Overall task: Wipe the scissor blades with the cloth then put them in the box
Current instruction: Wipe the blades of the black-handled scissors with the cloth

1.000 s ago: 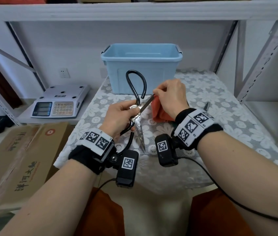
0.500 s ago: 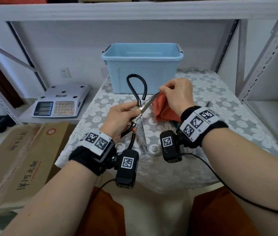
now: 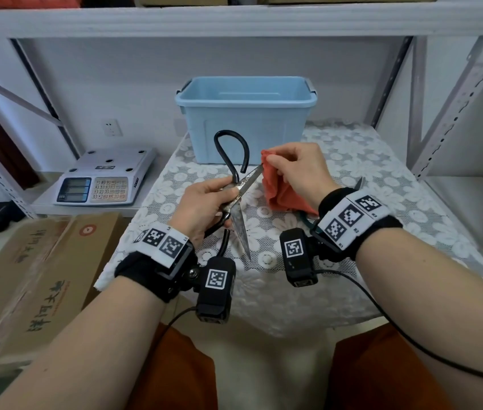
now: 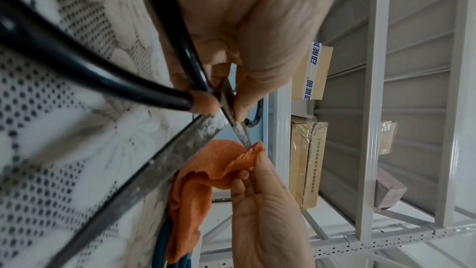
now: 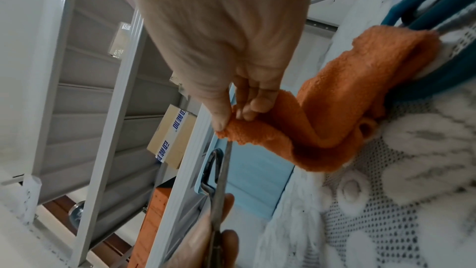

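My left hand (image 3: 204, 202) grips black-handled scissors (image 3: 238, 216) at the pivot, blades spread apart above the table. One stained blade (image 3: 250, 179) points up and right, the other (image 3: 241, 232) points down towards me. My right hand (image 3: 296, 170) pinches an orange cloth (image 3: 278, 190) around the tip of the upper blade; the left wrist view shows the blade tip (image 4: 244, 140) entering the cloth fold (image 4: 226, 162), and the right wrist view shows thumb and fingers squeezing the cloth (image 5: 309, 129) over the blade (image 5: 224, 170). The light blue box (image 3: 246, 119) stands open behind, at the table's back.
A lace tablecloth (image 3: 367, 173) covers the small table. A second pair of scissors with teal handles (image 5: 438, 7) lies under my right wrist. A weighing scale (image 3: 104, 179) sits on a low shelf at left, a cardboard box (image 3: 27, 276) below it. Metal shelving posts (image 3: 456, 99) stand at right.
My right hand has slid the cloth outward along the upper blade, from near the pivot to its tip. The left hand still holds the scissors in much the same place.
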